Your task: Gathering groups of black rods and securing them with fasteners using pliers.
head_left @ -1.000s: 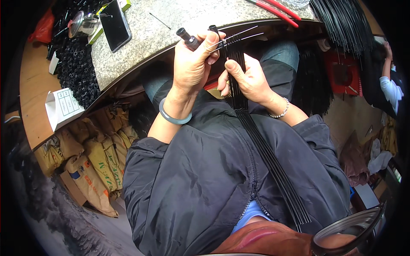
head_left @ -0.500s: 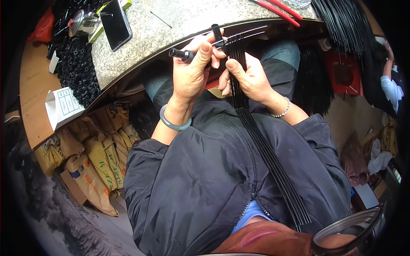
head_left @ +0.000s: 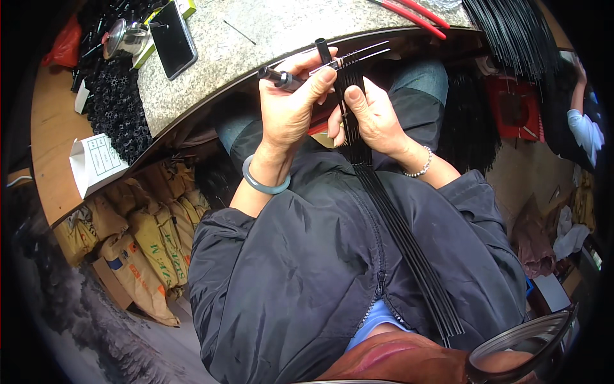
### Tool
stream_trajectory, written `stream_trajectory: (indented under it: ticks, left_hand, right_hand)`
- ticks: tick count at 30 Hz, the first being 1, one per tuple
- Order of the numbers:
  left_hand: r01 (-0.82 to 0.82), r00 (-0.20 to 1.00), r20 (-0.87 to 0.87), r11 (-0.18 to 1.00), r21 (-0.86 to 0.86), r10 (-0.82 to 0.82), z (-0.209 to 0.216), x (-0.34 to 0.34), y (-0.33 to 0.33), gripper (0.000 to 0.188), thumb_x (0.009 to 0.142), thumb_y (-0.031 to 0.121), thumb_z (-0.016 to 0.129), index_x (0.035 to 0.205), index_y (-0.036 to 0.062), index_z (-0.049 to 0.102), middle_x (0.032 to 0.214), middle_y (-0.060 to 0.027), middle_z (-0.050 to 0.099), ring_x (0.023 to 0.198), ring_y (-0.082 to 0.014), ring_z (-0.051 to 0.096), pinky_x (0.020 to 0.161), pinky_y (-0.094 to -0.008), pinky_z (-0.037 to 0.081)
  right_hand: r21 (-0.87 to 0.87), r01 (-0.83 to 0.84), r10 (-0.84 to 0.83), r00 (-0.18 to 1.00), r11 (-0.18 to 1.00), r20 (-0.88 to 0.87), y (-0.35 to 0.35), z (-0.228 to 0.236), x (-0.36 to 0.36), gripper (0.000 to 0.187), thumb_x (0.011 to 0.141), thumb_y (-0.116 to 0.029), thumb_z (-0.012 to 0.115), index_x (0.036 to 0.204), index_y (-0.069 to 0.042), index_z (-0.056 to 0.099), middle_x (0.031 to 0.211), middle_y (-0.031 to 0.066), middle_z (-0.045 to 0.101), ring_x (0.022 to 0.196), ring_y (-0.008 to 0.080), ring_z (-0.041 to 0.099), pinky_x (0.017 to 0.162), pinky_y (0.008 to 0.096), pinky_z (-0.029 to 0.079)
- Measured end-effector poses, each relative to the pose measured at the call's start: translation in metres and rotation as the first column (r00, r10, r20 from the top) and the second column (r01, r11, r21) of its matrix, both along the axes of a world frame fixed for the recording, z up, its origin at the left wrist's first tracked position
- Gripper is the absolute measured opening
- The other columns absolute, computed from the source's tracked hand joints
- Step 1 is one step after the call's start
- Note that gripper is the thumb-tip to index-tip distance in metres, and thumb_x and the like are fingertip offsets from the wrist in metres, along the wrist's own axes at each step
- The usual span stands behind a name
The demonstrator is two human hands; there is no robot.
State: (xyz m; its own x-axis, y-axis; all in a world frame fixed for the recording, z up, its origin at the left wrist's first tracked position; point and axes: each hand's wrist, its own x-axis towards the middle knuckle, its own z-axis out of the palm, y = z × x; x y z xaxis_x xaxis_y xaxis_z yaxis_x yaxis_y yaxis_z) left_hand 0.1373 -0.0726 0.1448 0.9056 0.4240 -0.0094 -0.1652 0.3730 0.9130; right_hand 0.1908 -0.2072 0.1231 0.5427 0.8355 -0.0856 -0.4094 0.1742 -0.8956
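Note:
My left hand [head_left: 284, 115] is closed round a black-handled tool [head_left: 274, 75], whose dark cylindrical end sticks out to the left. A second black cylinder [head_left: 322, 46] stands up beyond its fingers; how it joins the tool is hidden. Two thin metal prongs [head_left: 372, 49] cross the upper ends of a bundle of thin black rods [head_left: 409, 246], close to my left thumb. My right hand [head_left: 377, 125] grips that bundle below the prongs, thumb on top. From there the rods run down over my dark jacket, their lower ends fanned slightly.
On the stone-topped table [head_left: 217, 77] lie a phone [head_left: 174, 40], a single thin rod [head_left: 240, 32] and red-handled pliers [head_left: 416, 16]. Small black parts [head_left: 115, 109] pile up at left beside a white box [head_left: 99, 163]. More black rods [head_left: 511, 38] hang over the right edge. Sacks [head_left: 147, 249] stand below.
My left hand has shifted slightly right, its thumb now nearer the rods. The metal prongs have drawn back a little to the left. My right hand stays nearly in place.

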Motion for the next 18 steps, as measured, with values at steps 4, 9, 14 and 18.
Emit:
stream_trajectory:
  ticks: [4,9,14,18]
  left_hand:
    - [0.048,0.999,0.025,0.996,-0.069,-0.046,-0.001,0.000,0.001,0.026,0.079,0.005,0.067,0.103,-0.0024,0.062,0.075,-0.0032,0.062,0.060,-0.0047,0.051,0.053,-0.0164,0.040]
    - [0.079,0.997,0.026,0.970,-0.230,-0.075,-0.006,0.005,0.000,0.028,0.079,0.004,0.067,0.105,-0.0035,0.061,0.079,-0.0048,0.063,0.061,-0.0072,0.053,0.054,-0.0181,0.042]
    - [0.195,0.980,0.029,0.942,-0.272,-0.195,-0.014,0.009,0.013,0.020,0.079,0.004,0.067,0.097,-0.0025,0.063,0.078,-0.0042,0.062,0.061,-0.0075,0.053,0.053,-0.0184,0.041]
    - [0.252,0.967,0.009,0.952,-0.174,-0.254,-0.012,0.008,0.018,0.016,0.079,0.007,0.067,0.093,-0.0001,0.063,0.073,-0.0031,0.061,0.059,-0.0064,0.052,0.051,-0.0172,0.039]
  right_hand:
    - [0.002,-0.066,0.066,0.998,0.998,-0.009,0.001,0.001,0.005,0.046,0.092,-0.046,0.038,0.105,-0.002,0.043,0.062,0.0110,0.058,0.046,0.0134,0.056,0.045,0.0209,0.046]
    - [-0.024,-0.037,0.037,0.999,0.999,-0.005,0.001,0.005,0.003,0.049,0.091,-0.049,0.037,0.103,-0.002,0.043,0.060,0.0111,0.057,0.045,0.0138,0.056,0.044,0.0211,0.046]
    - [-0.023,0.005,-0.003,0.997,1.000,0.075,-0.001,0.008,0.004,0.057,0.090,-0.055,0.031,0.100,-0.001,0.044,0.059,0.0116,0.058,0.043,0.0132,0.055,0.042,0.0211,0.045]
    - [-0.092,-0.118,0.122,0.992,0.989,0.043,-0.002,0.004,0.013,0.062,0.090,-0.058,0.024,0.098,0.001,0.044,0.057,0.0122,0.058,0.041,0.0135,0.054,0.041,0.0214,0.045]
